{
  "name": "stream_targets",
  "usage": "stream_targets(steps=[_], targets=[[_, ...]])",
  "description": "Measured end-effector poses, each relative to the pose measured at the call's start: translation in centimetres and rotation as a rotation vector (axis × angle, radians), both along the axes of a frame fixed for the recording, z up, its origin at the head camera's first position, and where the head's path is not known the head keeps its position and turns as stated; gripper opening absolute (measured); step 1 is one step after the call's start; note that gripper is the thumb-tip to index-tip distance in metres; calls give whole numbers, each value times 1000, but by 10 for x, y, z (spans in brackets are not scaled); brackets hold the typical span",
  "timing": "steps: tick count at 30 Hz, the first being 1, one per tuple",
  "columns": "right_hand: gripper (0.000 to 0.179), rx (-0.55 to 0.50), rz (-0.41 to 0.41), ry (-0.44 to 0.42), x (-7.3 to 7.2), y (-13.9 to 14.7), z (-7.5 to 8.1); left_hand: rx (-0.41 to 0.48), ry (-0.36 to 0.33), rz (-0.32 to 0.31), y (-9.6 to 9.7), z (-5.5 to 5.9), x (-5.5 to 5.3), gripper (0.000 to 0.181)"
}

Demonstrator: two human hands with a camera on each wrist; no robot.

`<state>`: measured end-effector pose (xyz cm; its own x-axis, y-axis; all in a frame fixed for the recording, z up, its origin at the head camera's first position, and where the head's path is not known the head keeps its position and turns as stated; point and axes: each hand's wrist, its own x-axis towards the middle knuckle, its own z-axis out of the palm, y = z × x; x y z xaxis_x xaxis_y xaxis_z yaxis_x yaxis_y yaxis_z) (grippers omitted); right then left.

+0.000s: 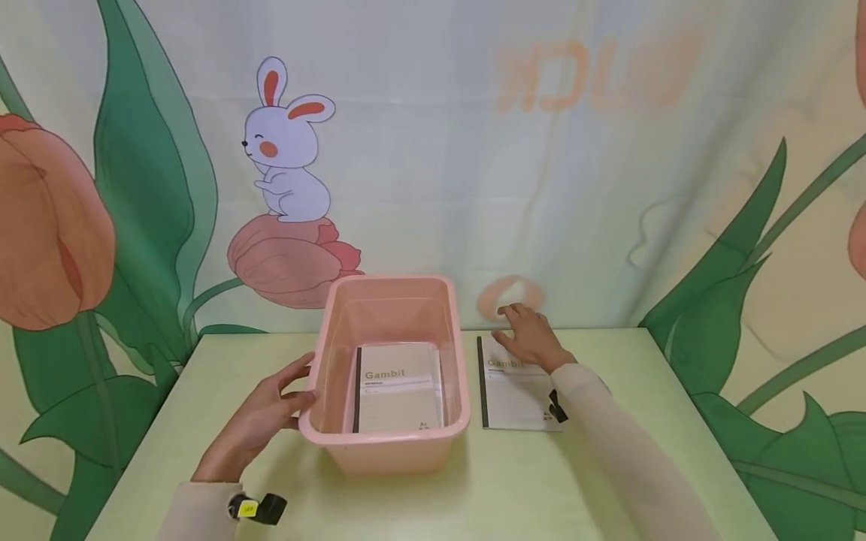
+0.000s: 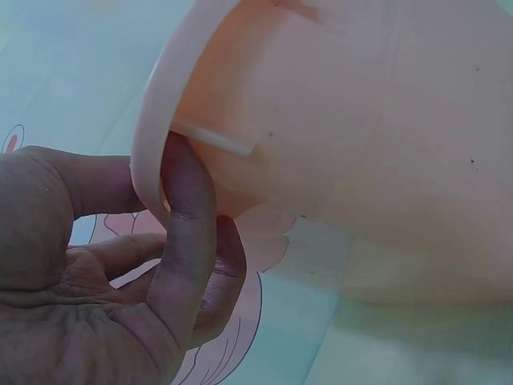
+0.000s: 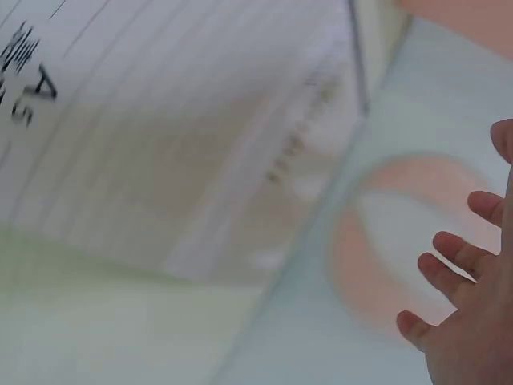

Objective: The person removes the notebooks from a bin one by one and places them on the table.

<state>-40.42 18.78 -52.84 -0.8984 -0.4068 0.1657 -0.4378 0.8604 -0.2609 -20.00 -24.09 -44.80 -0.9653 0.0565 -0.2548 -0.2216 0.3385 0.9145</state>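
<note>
A pink plastic basin stands on the table, and a notebook marked "Gambit" lies inside it. My left hand holds the basin's left rim; in the left wrist view the fingers curl around the rim. To the right of the basin lies a second "Gambit" notebook with a dark spine. Over this notebook's upper part is my right hand, fingers spread and holding nothing. In the right wrist view that hand appears apart from the lined notebook cover.
The pale green table ends at a hanging curtain printed with a rabbit and tulips. The curtain rises right behind the basin and the second notebook. Dark straps sit on both wrists.
</note>
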Motion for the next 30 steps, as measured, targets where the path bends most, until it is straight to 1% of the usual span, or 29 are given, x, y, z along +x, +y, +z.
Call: stream_targets(steps=[3,7,9,11,14,20,25,28,30], targets=[[54,33,24,24,11,1,23,6,4,-4,-1,1,0,74],[59,104,42,11,28,0,57,18,16,-14,-4,2,1,73],[61,128,57,20,36,-2,75,25,21,-20,-5,2,1,73],[63,142,74,35,43,-4,93,27,25,-25,-6,3,2,73],[64,146,99,66,53,-7,113,29,25,-30,-6,4,2,73],[67,154,138,100,72,-20,146,28,14,-32,-4,4,3,73],[67,138,174,115,81,-41,174,21,3,-24,-3,4,2,74],[66,137,198,111,85,-55,186,24,8,-28,-1,4,2,74],[66,151,212,105,87,-65,191,25,9,-35,0,4,1,74]])
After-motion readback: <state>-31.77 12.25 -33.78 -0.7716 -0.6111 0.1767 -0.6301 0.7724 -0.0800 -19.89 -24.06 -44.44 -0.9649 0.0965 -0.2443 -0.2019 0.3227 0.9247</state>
